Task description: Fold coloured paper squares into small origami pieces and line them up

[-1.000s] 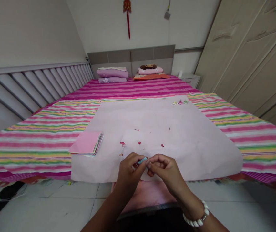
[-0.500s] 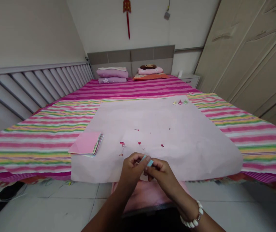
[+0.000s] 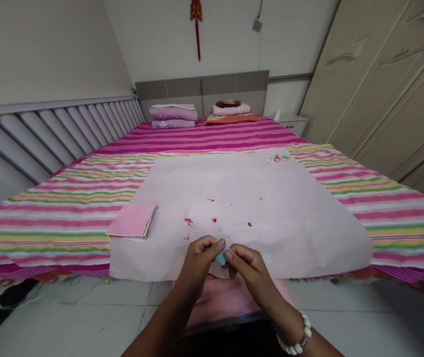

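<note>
A small folded piece of light blue paper [image 3: 220, 257] is pinched between both hands, above the near edge of the white sheet [image 3: 301, 218]. My left hand [image 3: 201, 255] grips its left side, thumb on top. On the right side, the thumb and fingers of my right hand [image 3: 247, 263] hold it too; a white bead bracelet circles that wrist. The fingers cover part of the paper, so its full folded shape is hidden. Just beyond the hands lie little red scraps [image 3: 214, 220] on the sheet.
A stack of coloured paper [image 3: 132, 219], pink on top, lies at the sheet's left edge. Three small folded paper pieces [image 3: 277, 158] sit at the far right corner. Striped bedding [image 3: 59, 198] surrounds the sheet. Folded quilts [image 3: 173, 115] rest by the headboard.
The blue paper has turned and sits slightly lower and further left between the fingers. My right thumb has shifted left onto it. The things on the bed have stayed in place.
</note>
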Demonstrator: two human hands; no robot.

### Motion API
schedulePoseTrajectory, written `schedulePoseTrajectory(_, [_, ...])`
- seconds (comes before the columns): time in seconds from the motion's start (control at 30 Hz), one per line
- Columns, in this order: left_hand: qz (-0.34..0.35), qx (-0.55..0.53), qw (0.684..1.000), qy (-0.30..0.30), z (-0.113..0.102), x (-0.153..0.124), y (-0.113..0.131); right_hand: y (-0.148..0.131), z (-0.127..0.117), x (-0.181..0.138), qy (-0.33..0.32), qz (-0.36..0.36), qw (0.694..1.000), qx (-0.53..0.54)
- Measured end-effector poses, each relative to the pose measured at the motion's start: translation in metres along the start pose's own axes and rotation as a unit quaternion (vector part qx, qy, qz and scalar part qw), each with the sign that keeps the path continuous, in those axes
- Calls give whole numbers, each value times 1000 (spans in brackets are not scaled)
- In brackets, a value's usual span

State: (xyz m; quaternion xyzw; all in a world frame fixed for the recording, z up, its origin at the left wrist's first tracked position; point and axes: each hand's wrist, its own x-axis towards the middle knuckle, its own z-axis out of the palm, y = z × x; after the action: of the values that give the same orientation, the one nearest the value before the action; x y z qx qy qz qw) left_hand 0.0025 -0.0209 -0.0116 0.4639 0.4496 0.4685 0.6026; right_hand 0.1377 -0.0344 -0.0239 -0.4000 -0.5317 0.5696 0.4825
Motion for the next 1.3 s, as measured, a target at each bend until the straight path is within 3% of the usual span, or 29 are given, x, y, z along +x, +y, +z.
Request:
schedulePoseTrajectory(0.17, [26, 32, 999, 0, 3, -2, -5, 0, -3, 0, 26, -9, 999, -21])
schedulePoseTrajectory(0.33, [10, 11, 1000, 21, 8, 0, -10, 9, -1, 1, 69, 8, 998, 8])
schedulePoseTrajectory(0.5, [23, 49, 997, 63, 6, 0, -5, 13, 1, 2, 11, 37, 998, 46])
schedulePoseTrajectory(0.63, [13, 49, 998, 45, 5, 0, -2, 13, 1, 3, 9, 36, 997, 67])
schedulePoseTrajectory(0.83, [21, 42, 998, 46, -5, 2, -5, 15, -1, 3, 72, 25, 995, 65])
schedulePoseTrajectory(1.0, [67, 38, 996, 43, -14, 1, -9, 17, 1, 2, 60, 27, 996, 66])
schedulePoseTrajectory(1.3, [87, 78, 993, 11, -16, -8, 1, 5, -6, 0, 70, 4, 989, 131])
